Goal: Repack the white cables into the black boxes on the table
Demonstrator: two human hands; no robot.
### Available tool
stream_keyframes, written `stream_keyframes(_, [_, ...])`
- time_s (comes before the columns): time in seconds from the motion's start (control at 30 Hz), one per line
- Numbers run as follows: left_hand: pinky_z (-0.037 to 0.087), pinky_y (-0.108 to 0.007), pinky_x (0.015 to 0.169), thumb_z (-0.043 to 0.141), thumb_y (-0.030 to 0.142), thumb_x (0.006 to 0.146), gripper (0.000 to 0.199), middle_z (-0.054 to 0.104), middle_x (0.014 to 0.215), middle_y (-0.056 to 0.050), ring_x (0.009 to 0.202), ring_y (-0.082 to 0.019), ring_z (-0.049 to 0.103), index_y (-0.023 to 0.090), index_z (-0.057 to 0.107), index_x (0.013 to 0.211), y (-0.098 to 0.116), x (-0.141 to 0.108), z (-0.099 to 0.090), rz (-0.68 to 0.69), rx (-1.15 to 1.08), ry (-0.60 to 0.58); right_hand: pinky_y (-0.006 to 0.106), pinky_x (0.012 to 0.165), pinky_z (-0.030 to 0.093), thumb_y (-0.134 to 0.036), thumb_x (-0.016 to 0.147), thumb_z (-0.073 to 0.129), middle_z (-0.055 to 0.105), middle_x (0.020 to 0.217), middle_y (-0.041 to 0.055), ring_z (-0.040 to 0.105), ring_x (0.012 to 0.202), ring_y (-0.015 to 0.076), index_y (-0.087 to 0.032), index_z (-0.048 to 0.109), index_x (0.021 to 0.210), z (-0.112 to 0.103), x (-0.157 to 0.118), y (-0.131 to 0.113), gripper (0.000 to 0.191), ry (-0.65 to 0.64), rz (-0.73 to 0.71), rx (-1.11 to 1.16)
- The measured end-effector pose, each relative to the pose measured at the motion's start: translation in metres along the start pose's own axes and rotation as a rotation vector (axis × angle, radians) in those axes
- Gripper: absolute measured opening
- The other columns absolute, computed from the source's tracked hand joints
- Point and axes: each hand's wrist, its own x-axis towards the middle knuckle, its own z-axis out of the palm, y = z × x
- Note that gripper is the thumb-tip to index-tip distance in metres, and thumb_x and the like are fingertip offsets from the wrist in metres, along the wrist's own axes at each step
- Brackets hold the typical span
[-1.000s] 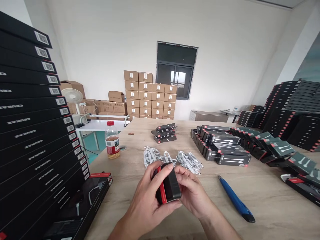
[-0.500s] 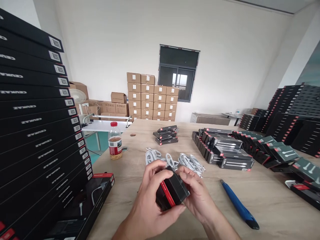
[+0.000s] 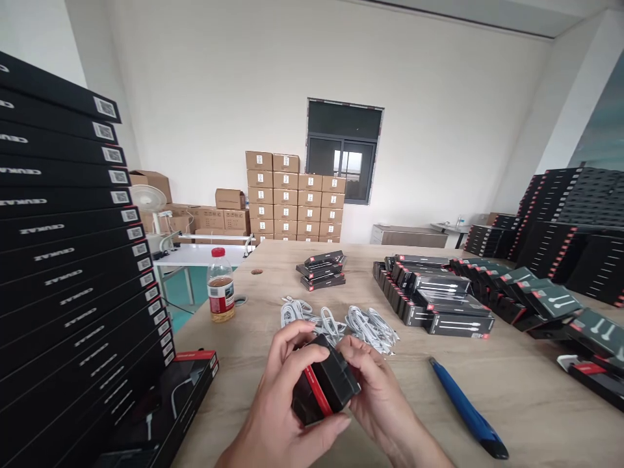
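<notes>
Between my two hands is a small black box (image 3: 336, 377) with a red stripe, tilted above the wooden table (image 3: 409, 416). My left hand (image 3: 285, 383) wraps round its left side, thumb across the top and fingers behind. My right hand (image 3: 375, 383) presses its fingers against the box's right end; the fingertips are partly hidden. Just beyond the hands lie bundles of white cables (image 3: 373, 328), with another cable bundle (image 3: 297, 312) partly behind my left fingers. A blue pen-shaped utility knife (image 3: 465, 406) rests to the right of my right hand.
A tall stack of black boxes (image 3: 73, 273) stands at the left, with a bottle (image 3: 221, 289) beyond it. Several small black boxes (image 3: 323, 270) are piled mid-table. Rows of packaged cable boxes (image 3: 461, 323) fill the right. Cartons (image 3: 285, 195) stand by the wall.
The view has tilted up slightly, so the scene sits lower. Both hands and the box have shifted a little left and down in view, with the grip much the same.
</notes>
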Motion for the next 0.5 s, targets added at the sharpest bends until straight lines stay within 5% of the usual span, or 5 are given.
stream_keyframes(0.17, [0.049, -0.049, 0.102, 0.069, 0.036, 0.082, 0.041, 0.040, 0.139, -0.010, 0.127, -0.033, 0.049, 0.032, 0.052, 0.118, 0.000, -0.003, 0.000, -0.056, -0.029, 0.021, 0.017, 0.040, 0.037, -0.038, 0.067, 0.083, 0.044, 0.057, -0.0072, 0.038, 0.047, 0.0066, -0.020, 0.050, 0.062, 0.000, 0.004, 0.014, 0.038, 0.005, -0.003, 0.039])
stream_keyframes(0.27, [0.055, -0.046, 0.092, 0.055, 0.043, 0.091, 0.024, 0.051, 0.131, -0.009, 0.121, -0.032, 0.054, 0.031, 0.055, 0.112, 0.002, -0.006, 0.002, -0.170, -0.165, 0.143, 0.019, 0.038, 0.039, -0.046, 0.075, 0.078, 0.047, 0.056, -0.0074, 0.040, 0.042, 0.0068, -0.020, 0.052, 0.069, 0.002, 0.002, 0.023, 0.037, -0.106, -0.014, -0.019])
stream_keyframes(0.37, [0.059, -0.041, 0.084, 0.059, 0.045, 0.089, 0.043, 0.060, 0.121, -0.010, 0.108, -0.030, 0.061, 0.030, 0.051, 0.128, 0.009, -0.004, 0.001, -0.363, -0.323, 0.244, 0.020, 0.041, 0.043, -0.049, 0.083, 0.073, 0.053, 0.058, -0.0063, 0.046, 0.043, 0.0078, -0.020, 0.054, 0.075, 0.004, -0.004, 0.024, 0.036, -0.222, -0.127, -0.095])
stream_keyframes(0.5, [0.060, -0.034, 0.067, 0.065, 0.049, 0.084, 0.055, 0.062, 0.103, -0.008, 0.086, -0.025, 0.065, 0.026, 0.052, 0.132, 0.016, 0.003, -0.004, -0.588, -0.545, 0.085, 0.019, 0.046, 0.047, -0.043, 0.086, 0.073, 0.056, 0.061, -0.0052, 0.051, 0.047, 0.0077, -0.019, 0.055, 0.075, 0.004, -0.008, 0.022, 0.032, -0.227, -0.193, -0.083])
